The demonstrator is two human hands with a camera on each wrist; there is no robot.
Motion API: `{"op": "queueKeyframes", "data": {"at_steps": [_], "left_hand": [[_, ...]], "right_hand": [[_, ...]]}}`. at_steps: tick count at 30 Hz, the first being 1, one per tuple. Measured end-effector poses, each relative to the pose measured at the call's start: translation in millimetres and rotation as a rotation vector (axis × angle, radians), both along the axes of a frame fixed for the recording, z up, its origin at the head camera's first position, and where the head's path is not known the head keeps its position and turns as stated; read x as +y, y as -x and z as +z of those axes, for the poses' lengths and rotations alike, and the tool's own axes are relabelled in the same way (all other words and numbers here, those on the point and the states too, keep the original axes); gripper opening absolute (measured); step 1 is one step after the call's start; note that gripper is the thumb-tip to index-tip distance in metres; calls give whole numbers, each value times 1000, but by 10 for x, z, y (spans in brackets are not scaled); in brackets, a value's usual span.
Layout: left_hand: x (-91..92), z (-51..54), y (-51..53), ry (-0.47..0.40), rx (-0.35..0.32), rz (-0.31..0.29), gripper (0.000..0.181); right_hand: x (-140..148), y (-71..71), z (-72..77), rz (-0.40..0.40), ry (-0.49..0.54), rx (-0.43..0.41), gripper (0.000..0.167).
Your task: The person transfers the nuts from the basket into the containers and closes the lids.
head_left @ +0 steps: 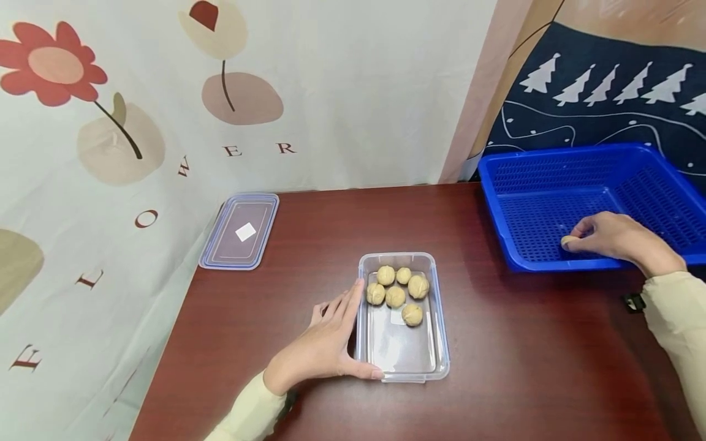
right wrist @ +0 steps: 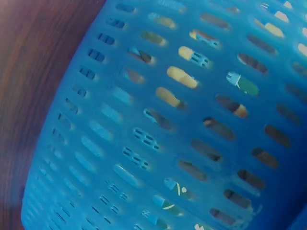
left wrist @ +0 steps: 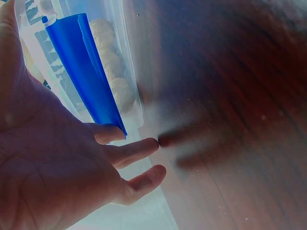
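Note:
A clear plastic box (head_left: 441, 343) stands on the table with several walnuts (head_left: 395, 297) in it, mostly toward its far end. My left hand (head_left: 322, 350) lies along the box's left side, fingers fairly straight, with the thumb at the near rim. In the left wrist view, walnuts (left wrist: 120, 93) show through the box wall beside the left hand's fingers (left wrist: 136, 153). Inside the blue slotted basket (head_left: 499, 226), my right hand (head_left: 618, 237) pinches a walnut (head_left: 565, 242) between thumb and fingers. The basket wall (right wrist: 158, 110) fills most of the right wrist view and hides that hand's grip.
A flat clear lid (head_left: 234, 248) with a white label lies at the table's far left. Behind the dark red table (head_left: 309, 226) hangs a printed cloth (head_left: 358, 92). The basket's near wall stands between the right forearm and the basket floor.

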State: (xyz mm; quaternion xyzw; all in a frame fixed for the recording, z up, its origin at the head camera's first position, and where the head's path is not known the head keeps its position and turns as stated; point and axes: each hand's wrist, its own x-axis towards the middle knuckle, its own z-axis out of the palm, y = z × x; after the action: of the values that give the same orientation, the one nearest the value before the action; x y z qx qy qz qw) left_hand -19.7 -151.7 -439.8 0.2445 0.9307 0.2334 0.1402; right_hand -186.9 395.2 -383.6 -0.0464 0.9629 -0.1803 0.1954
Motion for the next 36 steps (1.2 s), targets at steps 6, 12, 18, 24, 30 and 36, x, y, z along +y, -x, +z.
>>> {"op": "queueKeyframes", "data": {"at_steps": [6, 12, 18, 24, 30, 36], "left_hand": [[-6, -15, -28, -12, -8, 13, 155], [-6, -34, -30, -7, -5, 9, 156], [-3, -36, -24, -3, 24, 3, 157], [11, -29, -8, 12, 26, -3, 157], [8, -27, -2, 4, 36, 1, 158], [1, -21, -2, -5, 37, 2, 157]], "right_hand": [[-140, -108, -35, -55, 36, 226, 56], [-324, -214, -85, -107, 116, 478, 44], [-442, -317, -123, -121, 169, 621, 41], [-527, -393, -150, -124, 222, 721, 39], [-641, -442, -189, -98, 256, 812, 38], [-762, -465, -237, -45, 273, 890, 41]]}}
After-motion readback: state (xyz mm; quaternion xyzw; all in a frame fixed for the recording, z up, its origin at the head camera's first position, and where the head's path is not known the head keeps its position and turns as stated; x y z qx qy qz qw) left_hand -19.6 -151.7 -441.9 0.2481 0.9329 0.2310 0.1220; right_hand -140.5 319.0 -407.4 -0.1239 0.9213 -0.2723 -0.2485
